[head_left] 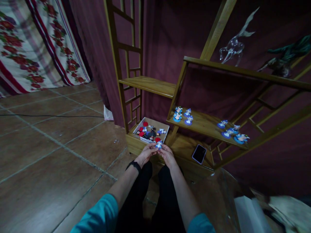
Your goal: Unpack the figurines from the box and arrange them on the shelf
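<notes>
Between my two hands I hold a small white-and-purple figurine [159, 144], upright and facing me. My left hand [147, 152] closes on it from the left, and my right hand [167, 152] grips it from the right. Just beyond my fingers sits a shallow cardboard box [166, 128] with several loose figurines and red, black and purple pieces inside. On the middle shelf [204, 124] stand several figurines in two groups: blue-based and purple-based ones at the left end, such as a purple-based figurine [189, 120], and more at the right end, such as a blue-based figurine [241, 138].
A phone [199, 154] lies on the lowest board, right of my hands. A clear glass horse [233, 48] and a dark green statue [289, 55] stand on the top shelf. A black cable [53, 115] crosses the tiled floor. White material [252, 213] lies at the lower right.
</notes>
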Motion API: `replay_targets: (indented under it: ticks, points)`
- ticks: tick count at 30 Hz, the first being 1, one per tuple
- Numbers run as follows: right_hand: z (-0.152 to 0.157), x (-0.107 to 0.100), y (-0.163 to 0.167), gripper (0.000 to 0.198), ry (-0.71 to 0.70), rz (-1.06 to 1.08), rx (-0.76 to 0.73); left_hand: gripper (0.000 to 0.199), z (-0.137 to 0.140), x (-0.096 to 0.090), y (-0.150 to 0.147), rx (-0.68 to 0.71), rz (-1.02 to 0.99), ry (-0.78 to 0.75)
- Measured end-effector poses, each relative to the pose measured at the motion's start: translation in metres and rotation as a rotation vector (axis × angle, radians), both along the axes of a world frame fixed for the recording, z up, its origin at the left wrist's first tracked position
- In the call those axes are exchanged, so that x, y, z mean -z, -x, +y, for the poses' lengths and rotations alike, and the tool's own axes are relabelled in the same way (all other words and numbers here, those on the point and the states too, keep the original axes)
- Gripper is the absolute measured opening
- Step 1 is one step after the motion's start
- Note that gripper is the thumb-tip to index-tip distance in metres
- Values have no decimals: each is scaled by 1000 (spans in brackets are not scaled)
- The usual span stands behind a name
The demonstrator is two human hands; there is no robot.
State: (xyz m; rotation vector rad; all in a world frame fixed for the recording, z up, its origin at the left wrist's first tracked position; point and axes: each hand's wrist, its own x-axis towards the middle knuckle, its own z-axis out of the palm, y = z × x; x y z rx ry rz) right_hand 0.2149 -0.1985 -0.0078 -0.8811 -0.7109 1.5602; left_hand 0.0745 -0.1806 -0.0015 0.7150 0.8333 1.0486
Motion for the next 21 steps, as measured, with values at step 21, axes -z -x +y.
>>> replay_targets:
  ticks: [21]
  points:
    - [-6, -12, 1, 33, 64, -79, 20, 39, -5, -5, -4, 16, 83, -140]
